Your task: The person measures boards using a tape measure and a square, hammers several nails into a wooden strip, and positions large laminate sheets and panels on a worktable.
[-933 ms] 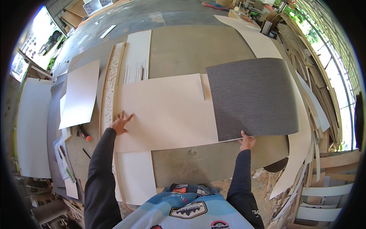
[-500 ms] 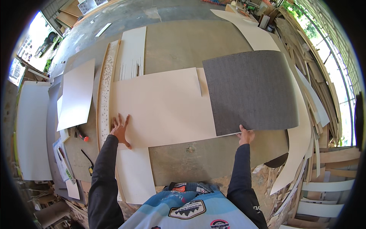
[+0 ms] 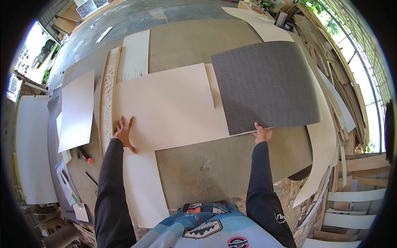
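A long cream laminate sheet lies across the work table, with a narrow slit near its far right part. At its right end a sheet shows a dark grey face and curves up toward the right. My left hand presses on the cream sheet's left end with fingers spread, close to a wooden strip. My right hand grips the near edge of the dark grey sheet, thumb on top and the other fingers mostly hidden beneath. A white sheet passes under the cream one.
The table is brownish. A loose white panel, a red-tipped hand tool and papers lie left. Another long cream sheet curves along the right edge, beside stacked boards.
The cream and dark grey sheets have slid away from me across the table, both hands moving with them. More bare table shows along the near edge. The whole view has shifted a little too.
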Demonstrator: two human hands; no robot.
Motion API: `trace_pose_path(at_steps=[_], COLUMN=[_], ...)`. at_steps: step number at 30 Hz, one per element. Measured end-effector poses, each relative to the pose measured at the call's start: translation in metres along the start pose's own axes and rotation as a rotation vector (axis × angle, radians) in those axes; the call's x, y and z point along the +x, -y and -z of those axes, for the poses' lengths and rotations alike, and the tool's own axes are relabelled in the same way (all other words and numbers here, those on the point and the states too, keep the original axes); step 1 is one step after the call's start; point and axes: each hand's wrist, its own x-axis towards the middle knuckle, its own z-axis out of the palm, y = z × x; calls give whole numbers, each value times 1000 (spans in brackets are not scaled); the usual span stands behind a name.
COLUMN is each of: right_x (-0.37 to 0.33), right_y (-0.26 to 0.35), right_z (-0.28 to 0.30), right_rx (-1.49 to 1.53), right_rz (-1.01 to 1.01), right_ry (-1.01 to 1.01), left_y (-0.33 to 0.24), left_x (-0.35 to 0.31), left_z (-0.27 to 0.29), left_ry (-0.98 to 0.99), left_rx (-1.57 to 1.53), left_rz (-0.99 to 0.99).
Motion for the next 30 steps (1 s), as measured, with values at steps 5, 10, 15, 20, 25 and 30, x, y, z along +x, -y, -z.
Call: trace_pose_path(at_steps=[5, 10, 15, 20, 25, 30], right_x=[7, 23, 21, 27, 37, 48], right_y=[10, 14, 30, 37, 40, 43], right_z=[-19, -37, -56, -75, -91, -105], right_rx=[-45, -33, -57, -42, -28, -37], right_rz=[19, 45, 18, 54, 97, 114], right_ry=[7, -10, 30, -26, -27, -26], left_y=[5, 11, 20, 26, 34, 32], left_x=[19, 39, 58, 78, 97, 108], left_z=[12, 24, 28, 37, 41, 57], left_ry=[-22, -43, -55, -71, -95, -95], left_rx=[8, -3, -31, -17, -21, -18], left_rz=[-4, -8, -1, 4, -5, 7])
